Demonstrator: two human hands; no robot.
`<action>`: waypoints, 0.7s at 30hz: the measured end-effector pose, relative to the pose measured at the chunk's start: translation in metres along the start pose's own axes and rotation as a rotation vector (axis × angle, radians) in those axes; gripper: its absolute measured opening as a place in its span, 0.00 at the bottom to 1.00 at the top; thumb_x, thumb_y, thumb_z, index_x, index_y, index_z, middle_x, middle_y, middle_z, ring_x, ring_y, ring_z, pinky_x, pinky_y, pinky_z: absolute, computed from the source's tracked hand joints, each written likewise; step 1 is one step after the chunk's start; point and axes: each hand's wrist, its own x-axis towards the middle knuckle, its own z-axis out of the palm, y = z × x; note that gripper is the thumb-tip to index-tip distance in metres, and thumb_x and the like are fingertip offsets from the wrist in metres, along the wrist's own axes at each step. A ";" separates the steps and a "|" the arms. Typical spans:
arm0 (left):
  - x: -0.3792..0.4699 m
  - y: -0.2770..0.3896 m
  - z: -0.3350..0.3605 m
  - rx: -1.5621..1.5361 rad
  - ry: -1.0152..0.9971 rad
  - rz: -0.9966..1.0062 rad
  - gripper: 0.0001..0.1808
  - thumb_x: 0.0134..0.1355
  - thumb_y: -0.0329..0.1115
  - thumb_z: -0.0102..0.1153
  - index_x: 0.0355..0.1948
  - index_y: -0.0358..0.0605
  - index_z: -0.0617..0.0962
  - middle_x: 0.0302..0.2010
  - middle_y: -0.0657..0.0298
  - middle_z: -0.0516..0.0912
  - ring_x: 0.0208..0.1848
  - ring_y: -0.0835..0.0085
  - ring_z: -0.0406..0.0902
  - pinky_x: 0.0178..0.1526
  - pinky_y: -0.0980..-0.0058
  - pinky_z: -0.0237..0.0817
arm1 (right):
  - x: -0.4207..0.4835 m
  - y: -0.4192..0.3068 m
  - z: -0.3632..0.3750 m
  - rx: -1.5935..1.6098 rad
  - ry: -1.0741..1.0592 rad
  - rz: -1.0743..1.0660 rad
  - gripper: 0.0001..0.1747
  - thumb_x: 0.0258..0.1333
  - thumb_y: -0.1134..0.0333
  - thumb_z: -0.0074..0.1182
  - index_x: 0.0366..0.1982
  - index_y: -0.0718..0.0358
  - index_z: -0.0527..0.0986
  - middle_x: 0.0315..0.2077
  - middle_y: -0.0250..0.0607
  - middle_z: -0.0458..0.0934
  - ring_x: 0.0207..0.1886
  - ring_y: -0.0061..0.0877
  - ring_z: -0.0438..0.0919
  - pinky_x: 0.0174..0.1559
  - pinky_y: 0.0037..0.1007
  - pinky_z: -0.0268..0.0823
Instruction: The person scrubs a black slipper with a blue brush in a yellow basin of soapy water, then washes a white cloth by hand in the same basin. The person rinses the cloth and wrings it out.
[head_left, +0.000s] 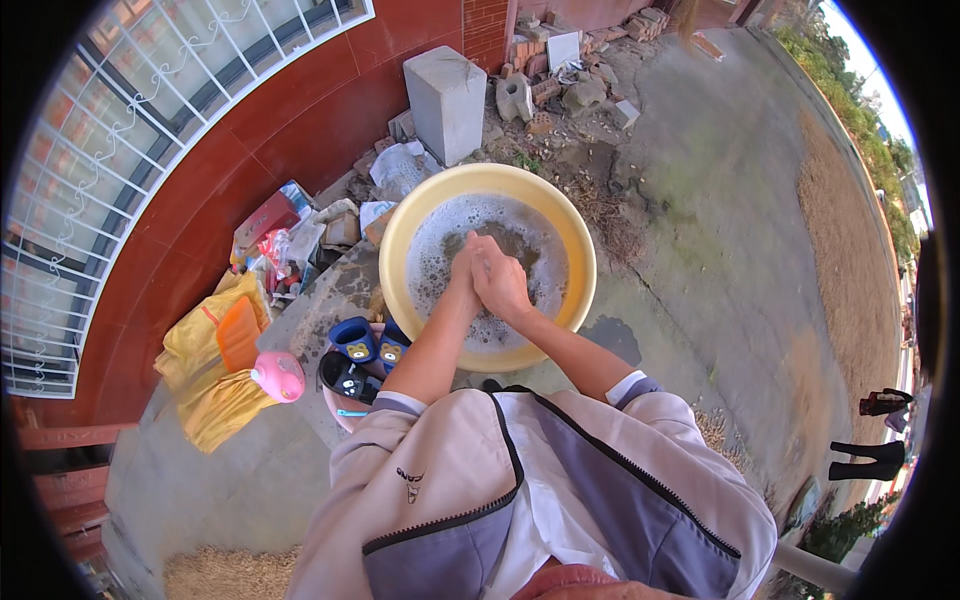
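Note:
A round yellow plastic basin (580, 266) of sudsy water (431, 262) stands before me. My left hand (463, 268) and my right hand (501, 283) are pressed together over its middle, the right one folded across the left. Whether anything lies between the palms is hidden. Beneath them, a gap in the foam shows murky brown water. Close by my left forearm, a pink tub (335, 405) holds blue slippers (354, 341) with bear faces, a black slipper (349, 377) and a light-blue handle (352, 412). A pink bottle (279, 376) is left of the tub.
Yellow cloth or sacking (217, 352) with an orange piece lies at the left, beside cardboard boxes and litter (277, 232). A pale concrete block (446, 105) stands behind the basin, near bricks and rubble (555, 90). A red wall (300, 112) with a barred window borders the left.

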 end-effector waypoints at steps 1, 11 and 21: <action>-0.005 0.007 -0.002 0.025 -0.019 -0.040 0.21 0.76 0.52 0.42 0.48 0.47 0.77 0.39 0.62 0.81 0.39 0.69 0.79 0.40 0.65 0.73 | 0.004 0.008 0.001 -0.014 0.043 0.025 0.10 0.63 0.63 0.48 0.45 0.53 0.73 0.29 0.50 0.84 0.37 0.51 0.82 0.41 0.51 0.71; 0.005 -0.006 0.009 0.019 0.026 -0.059 0.17 0.75 0.51 0.46 0.42 0.51 0.78 0.37 0.68 0.80 0.39 0.75 0.78 0.38 0.72 0.71 | 0.026 0.037 0.001 -0.047 0.086 0.004 0.11 0.64 0.64 0.45 0.44 0.55 0.75 0.27 0.52 0.83 0.35 0.53 0.82 0.40 0.52 0.72; -0.009 -0.008 0.023 -0.052 0.116 -0.012 0.14 0.73 0.42 0.47 0.45 0.44 0.78 0.38 0.64 0.81 0.40 0.72 0.80 0.41 0.70 0.74 | 0.044 0.046 -0.012 0.016 0.204 0.117 0.09 0.65 0.62 0.46 0.42 0.54 0.75 0.28 0.53 0.82 0.34 0.53 0.82 0.38 0.51 0.72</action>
